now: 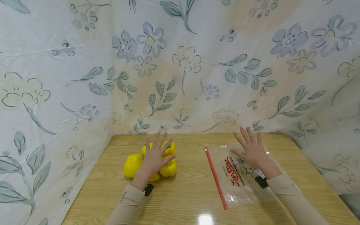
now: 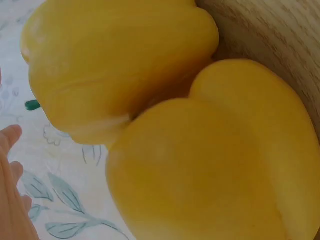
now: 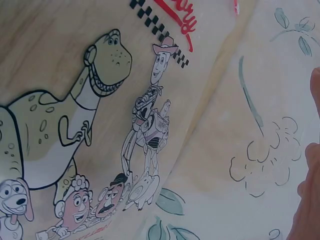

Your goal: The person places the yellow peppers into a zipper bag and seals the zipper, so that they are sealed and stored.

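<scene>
Spread wide with straight fingers, my left hand point(image 1: 153, 158) is over a cluster of several yellow bell peppers point(image 1: 132, 166) and holds nothing. Two of the bell peppers point(image 2: 210, 170) fill most of the left wrist view, one showing a green stem; the hand partly hides the cluster from the head. My right hand point(image 1: 253, 153), fingers also spread, is over a clear plastic zip bag point(image 1: 222, 157) lying flat. Red "Toy Story" lettering and cartoon characters are printed on the bag, and a red zipper strip point(image 1: 216, 179) runs down its left side. Nothing is in the right hand.
Both the peppers and the bag are on a wood-grain table point(image 1: 191, 187), the peppers left of centre and the bag to the right. A floral cloth point(image 1: 197, 78) hangs behind the table and along its sides.
</scene>
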The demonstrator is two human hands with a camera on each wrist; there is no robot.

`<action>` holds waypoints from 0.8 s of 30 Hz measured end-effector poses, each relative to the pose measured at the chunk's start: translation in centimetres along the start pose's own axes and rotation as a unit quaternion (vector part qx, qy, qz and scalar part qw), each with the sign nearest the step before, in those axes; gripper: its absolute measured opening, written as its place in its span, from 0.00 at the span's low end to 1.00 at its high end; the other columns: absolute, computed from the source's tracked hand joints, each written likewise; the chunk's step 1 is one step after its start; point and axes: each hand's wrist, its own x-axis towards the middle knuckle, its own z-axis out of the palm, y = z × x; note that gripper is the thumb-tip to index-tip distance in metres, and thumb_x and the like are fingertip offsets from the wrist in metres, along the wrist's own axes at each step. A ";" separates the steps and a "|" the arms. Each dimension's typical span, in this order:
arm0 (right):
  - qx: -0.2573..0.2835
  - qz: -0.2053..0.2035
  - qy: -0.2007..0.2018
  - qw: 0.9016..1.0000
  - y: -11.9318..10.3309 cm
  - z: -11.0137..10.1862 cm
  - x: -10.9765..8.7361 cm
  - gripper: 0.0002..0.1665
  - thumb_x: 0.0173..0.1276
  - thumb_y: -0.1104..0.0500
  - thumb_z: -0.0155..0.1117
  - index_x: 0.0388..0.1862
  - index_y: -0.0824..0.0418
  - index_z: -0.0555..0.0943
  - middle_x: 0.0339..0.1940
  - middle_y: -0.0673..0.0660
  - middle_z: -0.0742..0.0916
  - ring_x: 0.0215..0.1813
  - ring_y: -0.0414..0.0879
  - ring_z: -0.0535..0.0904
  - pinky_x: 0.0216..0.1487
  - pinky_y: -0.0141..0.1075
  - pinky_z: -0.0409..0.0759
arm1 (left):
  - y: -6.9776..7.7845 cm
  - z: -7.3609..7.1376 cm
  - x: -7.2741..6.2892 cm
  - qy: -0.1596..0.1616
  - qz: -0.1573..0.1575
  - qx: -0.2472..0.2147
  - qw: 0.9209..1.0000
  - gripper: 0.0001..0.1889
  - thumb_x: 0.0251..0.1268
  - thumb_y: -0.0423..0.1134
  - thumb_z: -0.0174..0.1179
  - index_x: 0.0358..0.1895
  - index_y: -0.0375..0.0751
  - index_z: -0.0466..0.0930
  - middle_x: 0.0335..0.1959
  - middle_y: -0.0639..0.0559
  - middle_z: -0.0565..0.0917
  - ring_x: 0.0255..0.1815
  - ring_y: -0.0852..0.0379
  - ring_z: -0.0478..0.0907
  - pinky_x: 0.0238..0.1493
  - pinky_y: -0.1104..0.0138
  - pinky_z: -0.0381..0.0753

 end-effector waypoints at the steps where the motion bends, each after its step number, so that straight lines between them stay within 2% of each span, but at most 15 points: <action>1: 0.001 -0.001 -0.001 1.000 0.0 0.1 0.0 0.48 0.63 0.33 0.53 0.75 0.47 0.46 0.76 0.59 0.45 0.75 0.54 0.29 0.67 0.59 0.20 | 0.1 0.0 0.0 0.002 0.001 -0.005 1.000 0.37 0.62 0.69 0.41 0.73 0.62 0.47 0.76 0.54 0.40 0.75 0.50 0.25 0.67 0.37 0.29; 7: 0.003 -0.002 -0.010 1.000 -0.3 0.4 -0.1 0.49 0.62 0.34 0.54 0.75 0.47 0.46 0.76 0.58 0.44 0.75 0.52 0.27 0.67 0.57 0.19 | 0.7 -0.5 -0.1 0.011 0.012 -0.021 1.000 0.37 0.62 0.68 0.44 0.72 0.60 0.50 0.76 0.55 0.40 0.75 0.47 0.31 0.67 0.37 0.30; 10: 0.005 -0.005 -0.004 1.000 -0.6 0.4 -0.3 0.48 0.62 0.34 0.55 0.75 0.47 0.48 0.76 0.58 0.45 0.75 0.53 0.29 0.68 0.58 0.21 | 1.1 -0.6 -0.1 0.003 0.011 -0.018 1.000 0.37 0.62 0.67 0.44 0.73 0.61 0.48 0.76 0.56 0.38 0.75 0.48 0.30 0.67 0.38 0.30; 13: 0.011 -0.007 0.001 1.000 -0.8 0.3 -0.6 0.48 0.62 0.35 0.55 0.75 0.47 0.48 0.76 0.58 0.46 0.75 0.54 0.30 0.68 0.59 0.23 | 1.6 -0.6 0.0 -0.010 0.010 -0.029 0.999 0.38 0.62 0.67 0.45 0.73 0.63 0.46 0.76 0.57 0.36 0.75 0.51 0.27 0.67 0.39 0.27; 16: 0.012 -0.008 -0.002 1.000 -0.9 0.2 -0.8 0.48 0.62 0.36 0.56 0.75 0.47 0.47 0.76 0.59 0.46 0.75 0.54 0.30 0.68 0.59 0.23 | 2.1 -0.3 -0.1 -0.010 0.016 -0.036 0.999 0.38 0.61 0.67 0.45 0.73 0.61 0.47 0.76 0.56 0.38 0.75 0.51 0.27 0.67 0.40 0.26; 20: 0.016 -0.010 -0.010 1.000 -0.9 0.2 -0.8 0.48 0.63 0.38 0.57 0.75 0.48 0.46 0.76 0.59 0.45 0.75 0.54 0.29 0.68 0.59 0.22 | 2.7 0.0 -0.2 0.005 0.027 -0.024 0.999 0.37 0.61 0.67 0.46 0.72 0.59 0.51 0.75 0.53 0.44 0.75 0.49 0.34 0.67 0.38 0.33; 24: 0.026 -0.007 -0.022 0.999 -0.9 0.3 -0.9 0.48 0.63 0.37 0.55 0.75 0.48 0.47 0.76 0.59 0.45 0.75 0.53 0.27 0.67 0.58 0.21 | 3.4 0.2 -0.2 0.004 0.032 -0.023 0.999 0.37 0.62 0.67 0.45 0.72 0.58 0.52 0.75 0.51 0.48 0.75 0.48 0.40 0.68 0.38 0.38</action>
